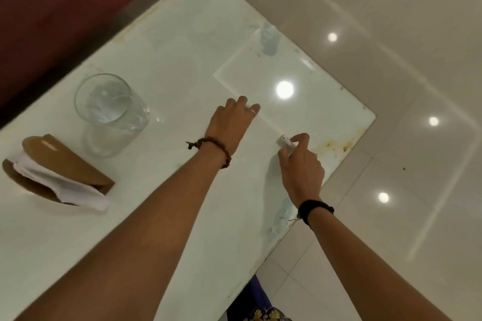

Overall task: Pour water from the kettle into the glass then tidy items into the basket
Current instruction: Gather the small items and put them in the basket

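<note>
Glossy white bench (161,65), tiled floor beyond. Glass (110,112) at 9 o'clock — water inside, fragile, slippery; hold mid-wall. Right grip (300,164) pinches small white item (285,144); left grip (232,122) curled, apparently empty. Kettle, basket unseen.

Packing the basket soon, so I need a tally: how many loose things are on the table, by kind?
Glass: 1
Brown napkin holder with white napkins: 1
Small white object in right hand: 1
Total: 3
</note>
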A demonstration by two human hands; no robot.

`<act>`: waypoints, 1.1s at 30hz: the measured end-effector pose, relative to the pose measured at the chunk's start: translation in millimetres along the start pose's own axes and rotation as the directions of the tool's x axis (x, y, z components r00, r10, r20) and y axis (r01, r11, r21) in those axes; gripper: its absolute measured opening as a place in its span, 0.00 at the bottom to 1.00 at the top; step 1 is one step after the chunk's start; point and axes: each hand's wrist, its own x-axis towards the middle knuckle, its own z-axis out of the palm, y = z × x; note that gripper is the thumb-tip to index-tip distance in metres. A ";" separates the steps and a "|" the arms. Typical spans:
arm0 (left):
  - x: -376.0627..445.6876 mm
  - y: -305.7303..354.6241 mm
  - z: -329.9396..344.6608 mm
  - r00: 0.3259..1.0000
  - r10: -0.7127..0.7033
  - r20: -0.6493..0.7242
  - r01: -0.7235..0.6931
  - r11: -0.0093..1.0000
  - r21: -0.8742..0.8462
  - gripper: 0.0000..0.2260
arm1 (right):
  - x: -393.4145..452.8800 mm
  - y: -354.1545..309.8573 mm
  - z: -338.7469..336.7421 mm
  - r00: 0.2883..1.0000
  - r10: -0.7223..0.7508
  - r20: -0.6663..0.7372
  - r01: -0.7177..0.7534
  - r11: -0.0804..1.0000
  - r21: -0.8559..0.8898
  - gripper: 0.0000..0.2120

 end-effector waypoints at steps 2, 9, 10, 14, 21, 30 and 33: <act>-0.9 -0.2 -4.9 0.997 0.070 -0.014 -0.069 0.996 0.050 0.17 | -1.8 0.1 0.9 1.000 -0.017 0.011 0.017 1.000 -0.015 0.09; -117.4 -5.3 -0.9 0.979 -0.206 -0.002 0.173 0.830 -0.531 0.10 | -74.7 -34.5 11.8 0.936 -0.243 0.256 0.232 0.970 0.073 0.13; -145.1 -11.5 -1.0 0.963 -0.270 0.022 0.229 0.767 -0.599 0.09 | -92.9 -43.8 14.9 0.916 -0.271 0.295 0.248 0.962 0.112 0.13; -260.5 -51.1 -6.1 0.824 -0.523 0.219 0.477 0.431 -0.766 0.02 | -177.8 -88.5 36.1 0.807 -0.417 0.419 0.364 0.909 0.203 0.12; -491.7 -117.1 -16.9 0.346 -0.887 0.306 0.424 -0.143 -0.894 0.05 | -372.1 -206.4 88.7 0.487 -0.634 0.601 0.420 0.773 0.475 0.05; -810.7 -178.9 -0.2 -0.258 -0.962 0.095 0.532 -0.223 -0.817 0.08 | -658.0 -337.3 171.2 0.000 -0.780 0.626 0.475 0.551 0.686 0.07; -868.7 -188.1 19.6 -0.341 -0.938 0.066 0.574 -0.264 -0.775 0.05 | -716.6 -355.3 200.0 -0.025 -0.746 0.665 0.497 0.568 0.656 0.08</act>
